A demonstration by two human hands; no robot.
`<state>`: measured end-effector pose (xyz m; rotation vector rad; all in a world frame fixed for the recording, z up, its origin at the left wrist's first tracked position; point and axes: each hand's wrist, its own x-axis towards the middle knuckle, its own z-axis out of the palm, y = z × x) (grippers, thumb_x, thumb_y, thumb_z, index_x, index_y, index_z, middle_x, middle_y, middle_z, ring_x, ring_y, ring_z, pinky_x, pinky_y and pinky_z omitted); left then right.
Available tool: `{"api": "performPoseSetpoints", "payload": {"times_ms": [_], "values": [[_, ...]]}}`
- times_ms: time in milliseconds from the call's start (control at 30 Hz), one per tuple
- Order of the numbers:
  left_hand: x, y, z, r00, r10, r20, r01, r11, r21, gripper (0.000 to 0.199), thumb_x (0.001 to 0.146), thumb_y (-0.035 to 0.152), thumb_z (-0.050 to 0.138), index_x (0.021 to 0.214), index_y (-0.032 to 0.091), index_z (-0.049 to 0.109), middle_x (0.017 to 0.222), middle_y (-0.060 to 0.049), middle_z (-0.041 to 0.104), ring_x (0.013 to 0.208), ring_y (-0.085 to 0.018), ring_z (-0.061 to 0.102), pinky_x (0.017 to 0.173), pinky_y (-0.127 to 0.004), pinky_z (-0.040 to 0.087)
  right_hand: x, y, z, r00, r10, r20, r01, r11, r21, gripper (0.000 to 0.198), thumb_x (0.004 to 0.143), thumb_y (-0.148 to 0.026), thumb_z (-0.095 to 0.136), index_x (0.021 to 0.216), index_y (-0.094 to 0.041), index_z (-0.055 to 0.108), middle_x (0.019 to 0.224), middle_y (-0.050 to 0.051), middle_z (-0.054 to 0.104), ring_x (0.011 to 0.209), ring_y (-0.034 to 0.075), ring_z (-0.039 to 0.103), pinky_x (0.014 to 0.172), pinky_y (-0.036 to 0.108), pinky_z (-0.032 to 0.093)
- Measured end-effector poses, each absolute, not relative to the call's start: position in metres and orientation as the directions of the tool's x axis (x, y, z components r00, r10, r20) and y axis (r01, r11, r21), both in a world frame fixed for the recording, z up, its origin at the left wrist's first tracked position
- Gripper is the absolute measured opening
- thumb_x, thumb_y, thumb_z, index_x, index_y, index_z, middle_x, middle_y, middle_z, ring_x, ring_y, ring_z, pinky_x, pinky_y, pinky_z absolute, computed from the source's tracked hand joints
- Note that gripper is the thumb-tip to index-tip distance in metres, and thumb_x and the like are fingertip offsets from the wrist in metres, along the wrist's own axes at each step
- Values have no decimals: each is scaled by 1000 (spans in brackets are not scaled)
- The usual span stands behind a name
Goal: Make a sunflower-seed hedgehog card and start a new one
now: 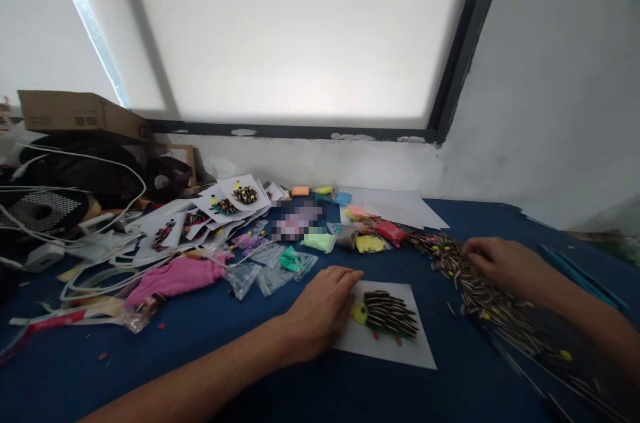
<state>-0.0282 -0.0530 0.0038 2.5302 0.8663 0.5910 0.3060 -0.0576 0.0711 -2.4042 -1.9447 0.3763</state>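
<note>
My left hand lies on the left edge of a white paper card, its fingers stretched out and lying flat, holding nothing. On the card is a hedgehog picture with a yellow clay head, a green clay body covered in striped sunflower seeds and small orange-brown feet. My right hand is over the upper part of a long pile of sunflower seeds, fingers curled down and pressed together. What its fingertips pinch, if anything, is hidden. A few yellow clay bits lie among the seeds.
Bags of coloured clay, such as a red one and a yellow one, lie behind the card. At left are stacked finished cards, a pink cloth and white cables. A blue strip lies beyond my right forearm.
</note>
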Motion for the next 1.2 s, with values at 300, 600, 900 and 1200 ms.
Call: {"api": "performPoseSetpoints", "payload": {"times_ms": [300,600,900,1200], "values": [[-27,-51,-1,717,632,294,465,-748,474,40,95,15,39,134,13,47,132,-13,55,121,-25,49,105,-44,42,288,-53,57,150,975,-166,955,-186,-230,30,94,-36,57,120,-19,60,121,8,62,100,20,63,84,42,53],[-28,-50,-2,716,625,311,452,-755,474,40,94,16,40,134,15,47,132,-13,55,122,-25,49,105,-44,41,270,-87,94,-243,839,-488,812,-99,-575,36,82,-53,60,75,-19,68,80,8,76,76,23,72,68,33,57],[-28,-52,4,728,631,268,467,-743,479,41,94,17,41,135,13,47,134,-14,54,123,-25,48,106,-46,41,279,-73,79,-159,934,-319,815,-58,-576,39,81,-54,59,96,-21,74,94,9,75,80,24,70,67,32,55],[-27,-52,3,730,623,281,472,-756,453,41,94,16,42,134,15,47,133,-12,55,123,-25,49,106,-46,41,274,-56,57,-97,993,-65,892,58,-449,39,87,-45,44,99,-23,74,100,7,75,90,25,69,74,32,51]]}}
